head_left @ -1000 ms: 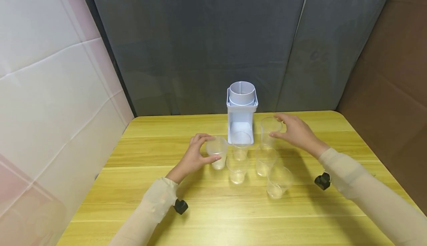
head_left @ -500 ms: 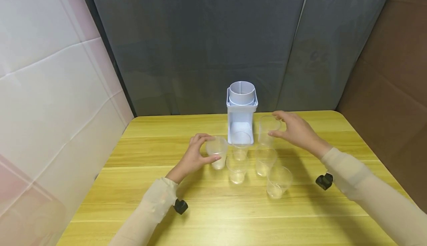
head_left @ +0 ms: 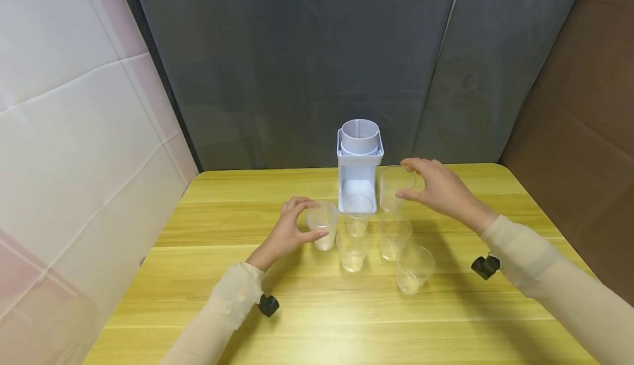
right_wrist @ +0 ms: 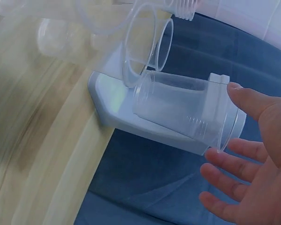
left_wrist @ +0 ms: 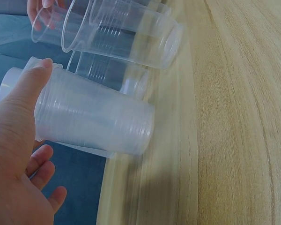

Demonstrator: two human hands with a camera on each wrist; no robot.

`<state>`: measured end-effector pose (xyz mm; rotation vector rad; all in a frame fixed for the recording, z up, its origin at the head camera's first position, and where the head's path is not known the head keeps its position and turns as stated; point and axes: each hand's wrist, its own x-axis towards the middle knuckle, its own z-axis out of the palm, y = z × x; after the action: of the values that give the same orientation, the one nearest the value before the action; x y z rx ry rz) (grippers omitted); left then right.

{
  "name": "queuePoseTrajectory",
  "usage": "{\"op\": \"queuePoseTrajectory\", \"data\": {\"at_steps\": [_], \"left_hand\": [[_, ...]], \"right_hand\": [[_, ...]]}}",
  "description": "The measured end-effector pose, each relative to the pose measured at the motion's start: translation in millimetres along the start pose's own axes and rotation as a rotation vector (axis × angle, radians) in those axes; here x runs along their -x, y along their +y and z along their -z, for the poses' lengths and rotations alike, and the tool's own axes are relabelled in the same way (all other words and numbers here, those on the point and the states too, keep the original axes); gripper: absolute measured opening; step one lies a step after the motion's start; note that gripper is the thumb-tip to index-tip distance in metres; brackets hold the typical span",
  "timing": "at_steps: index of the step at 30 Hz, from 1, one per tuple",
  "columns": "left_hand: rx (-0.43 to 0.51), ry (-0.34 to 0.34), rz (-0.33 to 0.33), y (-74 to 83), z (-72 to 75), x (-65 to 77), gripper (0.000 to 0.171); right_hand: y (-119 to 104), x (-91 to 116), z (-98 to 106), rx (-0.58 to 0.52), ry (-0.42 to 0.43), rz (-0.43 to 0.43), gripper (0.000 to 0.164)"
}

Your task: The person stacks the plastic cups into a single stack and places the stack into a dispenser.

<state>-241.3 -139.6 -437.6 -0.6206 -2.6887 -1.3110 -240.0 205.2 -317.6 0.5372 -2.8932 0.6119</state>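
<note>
Fingers [right_wrist: 234,166] clamped | left hand [head_left: 285,235]: cup stack [left_wrist: 93,110] | right hand [head_left: 442,190]: 1 cup [right_wrist: 178,105] | nesting visible: left wrist, not head

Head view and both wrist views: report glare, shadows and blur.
Head view: glare whitens the near part of the yellow wood-grain table, and a soft shadow falls beside the beige right sleeve; left wrist view: a dim shadow lies on the table by the stack of translucent plastic cups; right wrist view: the table's grain looks soft, the held clear plastic cup sharper.
</note>
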Motion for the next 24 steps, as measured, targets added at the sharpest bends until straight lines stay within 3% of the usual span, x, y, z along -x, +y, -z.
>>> {"op": "queuePoseTrajectory", "data": {"at_steps": [9, 24], "left_hand": [[-0.017, -0.003, -0.001, 1.1, 0.6, -0.3, 0.066], [-0.022, 0.013, 0.001, -0.7, -0.5, -0.4, 0.066]], "right_hand": [[-8, 0, 3, -0.015, 0.014, 0.021, 0.069], [-34, 3, -3, -0.004, -0.017, 0.130, 0.070]]}}
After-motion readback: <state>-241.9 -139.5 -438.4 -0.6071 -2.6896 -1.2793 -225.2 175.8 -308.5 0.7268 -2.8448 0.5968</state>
